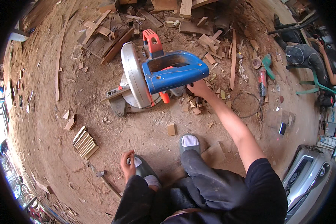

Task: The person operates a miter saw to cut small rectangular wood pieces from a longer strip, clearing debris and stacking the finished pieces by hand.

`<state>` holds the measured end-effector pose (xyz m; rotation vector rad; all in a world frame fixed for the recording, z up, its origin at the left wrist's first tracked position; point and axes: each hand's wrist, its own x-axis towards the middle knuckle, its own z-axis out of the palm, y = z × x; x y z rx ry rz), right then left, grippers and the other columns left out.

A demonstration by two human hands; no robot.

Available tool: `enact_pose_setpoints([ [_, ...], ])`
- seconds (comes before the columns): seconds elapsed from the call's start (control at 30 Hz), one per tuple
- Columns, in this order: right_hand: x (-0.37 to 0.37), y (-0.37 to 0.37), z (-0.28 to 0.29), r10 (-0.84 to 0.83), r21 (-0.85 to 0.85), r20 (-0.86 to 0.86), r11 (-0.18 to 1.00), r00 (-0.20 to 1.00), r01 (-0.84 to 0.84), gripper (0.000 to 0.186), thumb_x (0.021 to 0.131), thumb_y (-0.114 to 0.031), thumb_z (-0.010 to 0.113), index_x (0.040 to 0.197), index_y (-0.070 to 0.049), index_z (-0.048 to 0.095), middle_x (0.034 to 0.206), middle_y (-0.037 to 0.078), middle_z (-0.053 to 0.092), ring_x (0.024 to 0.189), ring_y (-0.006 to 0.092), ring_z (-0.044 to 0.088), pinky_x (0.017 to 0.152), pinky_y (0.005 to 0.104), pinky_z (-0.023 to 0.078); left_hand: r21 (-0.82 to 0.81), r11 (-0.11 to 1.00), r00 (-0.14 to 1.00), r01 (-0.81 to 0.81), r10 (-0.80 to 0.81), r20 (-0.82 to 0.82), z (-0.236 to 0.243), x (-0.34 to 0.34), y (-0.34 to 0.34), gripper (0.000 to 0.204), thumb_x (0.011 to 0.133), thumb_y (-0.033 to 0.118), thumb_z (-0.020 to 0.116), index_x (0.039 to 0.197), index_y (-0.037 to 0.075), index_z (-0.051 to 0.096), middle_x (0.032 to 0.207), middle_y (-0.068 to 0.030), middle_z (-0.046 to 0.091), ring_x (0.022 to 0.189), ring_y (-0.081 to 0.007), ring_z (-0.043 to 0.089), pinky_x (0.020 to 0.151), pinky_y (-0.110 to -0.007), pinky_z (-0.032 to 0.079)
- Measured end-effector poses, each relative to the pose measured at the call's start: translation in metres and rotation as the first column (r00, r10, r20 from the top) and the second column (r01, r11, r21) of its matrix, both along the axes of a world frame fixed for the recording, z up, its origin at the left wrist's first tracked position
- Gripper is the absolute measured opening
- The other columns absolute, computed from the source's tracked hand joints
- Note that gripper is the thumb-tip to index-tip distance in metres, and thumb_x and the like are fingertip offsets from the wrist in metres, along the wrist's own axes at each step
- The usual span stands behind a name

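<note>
A miter saw (pixel 136 80) with a blue handle housing (pixel 175 83), a silver blade guard and an orange-red carry grip stands on the dirt floor in front of me. My right hand (pixel 198 89) reaches beneath the right end of the blue housing, beside a small heap of wood offcuts (pixel 196 102). Its fingers are mostly hidden there, so what they hold does not show. Above my left shoe, my left hand (pixel 128 164) hangs with fingers loosely bent and apart, holding nothing visible. One small wood block (pixel 171 129) lies between the saw and my feet.
Left of my feet are a row of wood strips (pixel 86 145) and a hammer (pixel 101 173). Scrap wood (pixel 112 41) is piled beyond the saw. A red power tool (pixel 263 84) and a green one (pixel 267 66) lie right, near a seated person (pixel 306 56). A silver car bumper (pixel 306 179) stands lower right.
</note>
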<state>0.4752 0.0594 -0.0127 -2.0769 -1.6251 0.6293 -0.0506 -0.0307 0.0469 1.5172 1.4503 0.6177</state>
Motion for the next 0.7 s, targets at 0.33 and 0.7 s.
enact_pose_setpoints([
  [0.33, 0.0, -0.015, 0.0, -0.047, 0.067, 0.21, 0.997, 0.977, 0.034, 0.042, 0.075, -0.016, 0.078, 0.116, -0.008, 0.07, 0.121, 0.017, 0.061, 0.12, 0.0347, 0.056, 0.102, 0.046, 0.046, 0.135, 0.97, 0.977, 0.201, -0.188, -0.099, -0.018, 0.034, -0.019, 0.013, 0.093, -0.002, 0.062, 0.102, 0.003, 0.07, 0.102, -0.0167, 0.067, 0.096, -0.0329, 0.067, 0.086, -0.037, 0.053],
  [0.7, -0.005, -0.009, -0.015, -0.064, 0.114, 0.008, 0.991, 0.998, 0.063, 0.033, 0.075, -0.012, 0.077, 0.107, -0.006, 0.074, 0.121, 0.015, 0.063, 0.119, 0.0359, 0.056, 0.103, 0.0454, 0.046, 0.116, 0.972, 0.977, 0.203, -0.194, -0.086, -0.018, 0.036, -0.018, 0.014, 0.091, -0.004, 0.061, 0.1, 0.001, 0.07, 0.102, -0.0159, 0.067, 0.096, -0.0316, 0.067, 0.085, -0.036, 0.052],
])
